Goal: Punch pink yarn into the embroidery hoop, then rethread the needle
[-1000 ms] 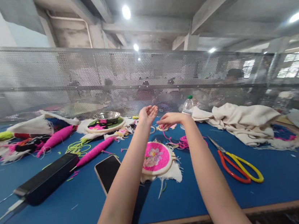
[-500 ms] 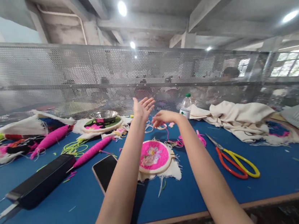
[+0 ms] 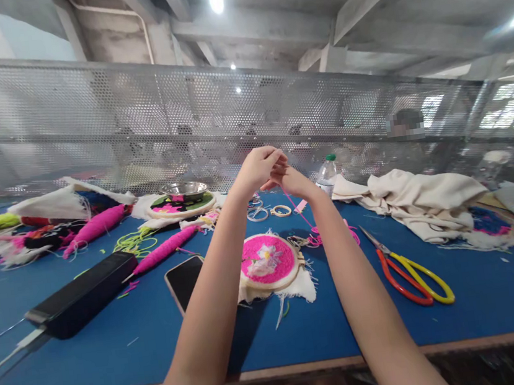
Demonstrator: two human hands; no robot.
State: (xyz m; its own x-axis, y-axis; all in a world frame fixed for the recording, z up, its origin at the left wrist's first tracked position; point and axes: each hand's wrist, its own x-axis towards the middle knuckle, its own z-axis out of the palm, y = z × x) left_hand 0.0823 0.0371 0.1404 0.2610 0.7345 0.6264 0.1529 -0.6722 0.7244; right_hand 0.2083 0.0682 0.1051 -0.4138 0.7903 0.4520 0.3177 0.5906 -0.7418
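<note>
Both my hands are raised together above the far part of the blue table. My left hand point(image 3: 262, 168) is bent at the wrist, its fingers curled down over the right fingers; what they hold, if anything, is hidden. My right hand point(image 3: 297, 182) has its fingers closed, partly covered by the left. From it a strand of pink yarn point(image 3: 297, 209) runs down to a loose pink tangle on the table. Between my forearms lies an embroidery hoop point(image 3: 259, 284) around fuzzy pink fabric with a white flower point(image 3: 265, 259).
Red-and-yellow-handled scissors point(image 3: 409, 270) lie right, before crumpled cream cloth point(image 3: 419, 194) and a green-capped bottle point(image 3: 328, 172). Leftward are a phone point(image 3: 182, 283), a black box point(image 3: 84, 293), pink yarn spindles point(image 3: 165, 250) and a metal bowl point(image 3: 185, 190). A perforated metal screen point(image 3: 210, 117) stands behind.
My left hand has gone from open, fingers stretched, to curled over my right hand. The right hand has risen slightly, and the view has shifted a little.
</note>
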